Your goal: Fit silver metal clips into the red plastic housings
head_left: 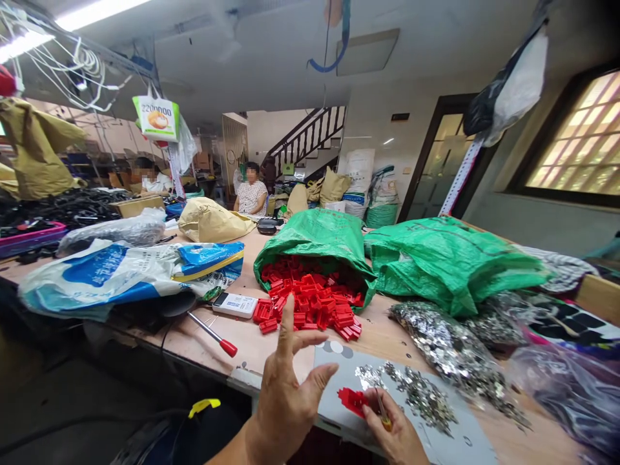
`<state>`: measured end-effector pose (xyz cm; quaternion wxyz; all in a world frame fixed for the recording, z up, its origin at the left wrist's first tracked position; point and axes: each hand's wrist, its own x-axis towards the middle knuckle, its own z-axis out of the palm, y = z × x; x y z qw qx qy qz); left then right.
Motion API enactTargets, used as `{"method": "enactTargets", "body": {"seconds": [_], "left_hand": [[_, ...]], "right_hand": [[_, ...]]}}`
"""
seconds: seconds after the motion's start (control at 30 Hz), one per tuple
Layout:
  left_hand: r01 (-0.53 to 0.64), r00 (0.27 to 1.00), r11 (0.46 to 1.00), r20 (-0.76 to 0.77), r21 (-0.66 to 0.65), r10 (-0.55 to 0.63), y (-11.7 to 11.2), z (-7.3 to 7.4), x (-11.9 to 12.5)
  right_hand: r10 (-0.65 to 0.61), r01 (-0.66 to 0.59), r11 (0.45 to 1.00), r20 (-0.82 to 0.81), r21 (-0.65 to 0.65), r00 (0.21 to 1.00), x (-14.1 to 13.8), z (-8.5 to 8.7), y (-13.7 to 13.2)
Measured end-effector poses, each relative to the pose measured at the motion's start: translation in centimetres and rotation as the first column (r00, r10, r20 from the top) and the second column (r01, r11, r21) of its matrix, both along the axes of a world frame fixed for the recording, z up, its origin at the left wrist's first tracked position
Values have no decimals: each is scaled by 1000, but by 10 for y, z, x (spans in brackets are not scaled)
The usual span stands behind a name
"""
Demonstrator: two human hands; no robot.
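My left hand (287, 387) is raised over the table edge with its index finger stretched up and thumb spread, holding nothing. In front of it, many red plastic parts (314, 300) spill from an open green woven sack (317, 236). At the lower right, my right hand (394, 429) is closed on a red plastic part (352, 402) and a thin metal tool (386, 421) with a yellowish handle. Small shiny metal pieces (426, 397) lie loose on a grey mat (334, 355) just beyond the right hand.
A plastic bag of metal pieces (445, 342) and another green sack (450, 258) lie on the right. Leftward are a white device (235, 305), a red-tipped lever (217, 339) and a blue-white sack (130, 271). A person (251, 194) sits beyond the table.
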<state>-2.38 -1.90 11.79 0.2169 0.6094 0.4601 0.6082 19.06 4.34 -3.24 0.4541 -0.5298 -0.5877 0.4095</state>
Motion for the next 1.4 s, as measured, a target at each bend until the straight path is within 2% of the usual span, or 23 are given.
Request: {"method": "enactTargets", "body": {"seconds": [0.1, 0.2, 0.37, 0.47, 0.53, 0.57, 0.67, 0.77, 0.83, 0.9, 1.0, 1.07, 1.13, 1.3, 1.4], "left_hand": [[-28, 997, 999, 68, 36, 26, -2, 24, -6], [-68, 989, 993, 137, 99, 54, -5, 41, -9], [-114, 980, 978, 182, 172, 83, -9, 59, -14], [-123, 982, 972, 168, 198, 90, -9, 61, -13], [-63, 996, 980, 77, 187, 49, -7, 51, -7], [-9, 1000, 986, 11, 167, 7, -6, 41, -3], [158, 981, 976, -137, 152, -137, -1, -3, 13], [202, 967, 975, -174, 91, -184, 4, -49, 26], [240, 952, 969, -209, 65, -222, 6, -68, 28], [219, 956, 974, -213, 54, -203, 7, -75, 24], [114, 979, 992, -177, 46, -104, 8, -74, 15], [91, 982, 996, -169, 10, -88, 9, -77, 12], [120, 975, 991, -180, -64, -130, 8, -89, 12], [192, 947, 947, -204, -259, -248, 4, -132, 19], [224, 936, 926, -198, -302, -291, 4, -144, 20]], "right_hand": [[-1, 1, 1000, -4, 12, 1000, 0, 1, -1], [8, -8, 1000, 13, -14, 1000, -1, 3, -2], [13, -12, 998, 22, -58, 1000, -1, 2, -2], [12, -11, 999, 32, -48, 999, 0, 0, -1], [26, -25, 999, 15, -41, 1000, 2, -3, -1], [35, -35, 999, 3, -40, 999, 3, -4, -1], [62, -63, 997, -31, -51, 998, 6, -7, 1], [42, -46, 996, -53, -79, 998, 6, -8, 2], [14, -21, 995, -72, -102, 997, 5, -7, 2], [6, -15, 993, -81, -115, 997, 3, -5, 1], [19, -23, 997, -50, -80, 999, 1, 1, -1], [15, -16, 999, -27, -49, 1000, 0, 5, -3], [2, -3, 999, -19, -36, 1000, -1, 8, -4], [-4, 3, 999, -7, -38, 1000, -1, 4, -4], [26, -26, 999, -5, -44, 1000, 2, -4, -3]]}}
